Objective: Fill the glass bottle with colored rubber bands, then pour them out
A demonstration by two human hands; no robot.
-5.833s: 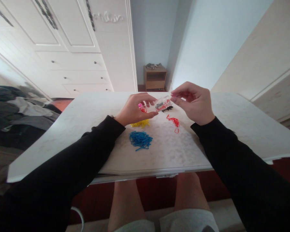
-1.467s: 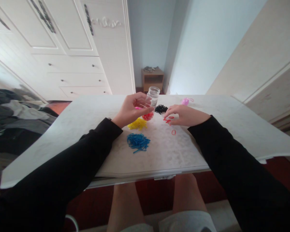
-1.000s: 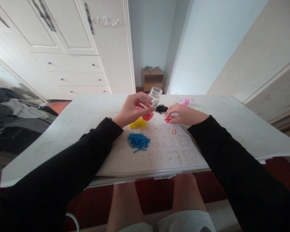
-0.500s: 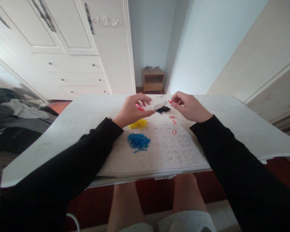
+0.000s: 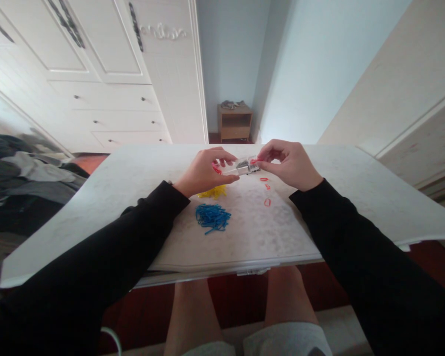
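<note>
My left hand (image 5: 207, 169) grips a small clear plastic container (image 5: 242, 167), which lies tilted on its side with its mouth to the right. At that mouth, my right hand (image 5: 287, 162) pinches a red rubber band (image 5: 254, 161) between thumb and fingertips. Partly behind the container is a pile of black bands, seen through the plastic. Red bands (image 5: 217, 168) show behind my left fingers. Below that hand lie a yellow pile of bands (image 5: 213, 192) and a blue pile of bands (image 5: 212, 218). Loose red bands (image 5: 267, 202) lie in a line under my right hand.
All this is on a white table (image 5: 341, 198) with smudges on its top. Behind stand a white wardrobe (image 5: 118, 109) and a small wooden cabinet (image 5: 235, 123). Dark clothes (image 5: 25, 207) are heaped at the left. My knees are under the front edge.
My right hand has moved slightly left, bringing the red band to the container's mouth. The container has dropped a little and now overlaps the black pile.
</note>
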